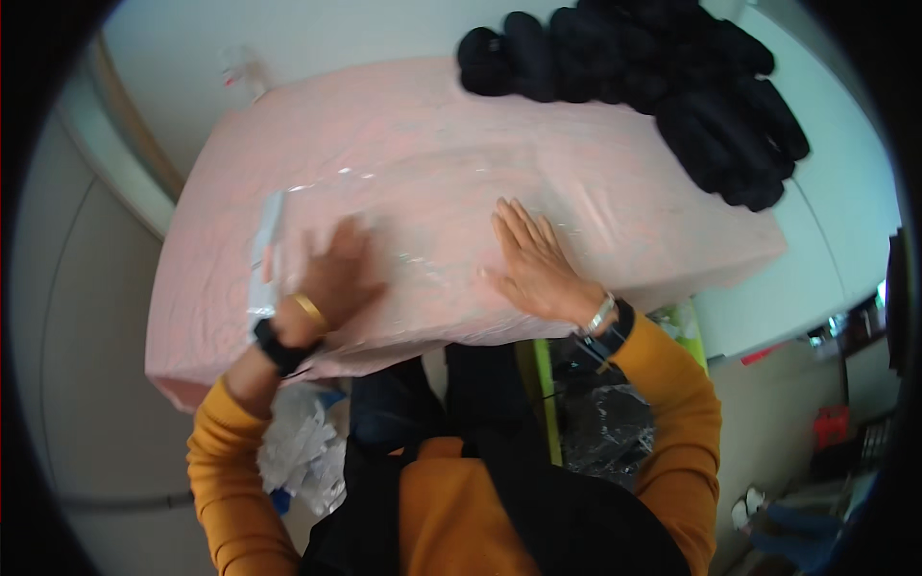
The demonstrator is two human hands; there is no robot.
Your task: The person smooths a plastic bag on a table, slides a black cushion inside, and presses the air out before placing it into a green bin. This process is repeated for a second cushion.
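Observation:
A clear plastic bag [442, 235] lies flat on a pink cloth [221, 192] that covers the table. A whitish strip [264, 250] runs along the bag's left end. My right hand [538, 264] rests palm down on the right part of the bag, fingers stretched out and holding nothing. Over its left part is my left hand [336, 278], blurred by motion, with the fingers apart. I cannot tell whether the left palm touches the plastic.
Black rolled or bundled fabric pieces [624, 58] are heaped at the far right of the table. Below the table's front edge sit crumpled white plastic [303, 446] on the left and a dark plastic-wrapped heap [610, 432] on the right. A white surface [768, 278] adjoins at right.

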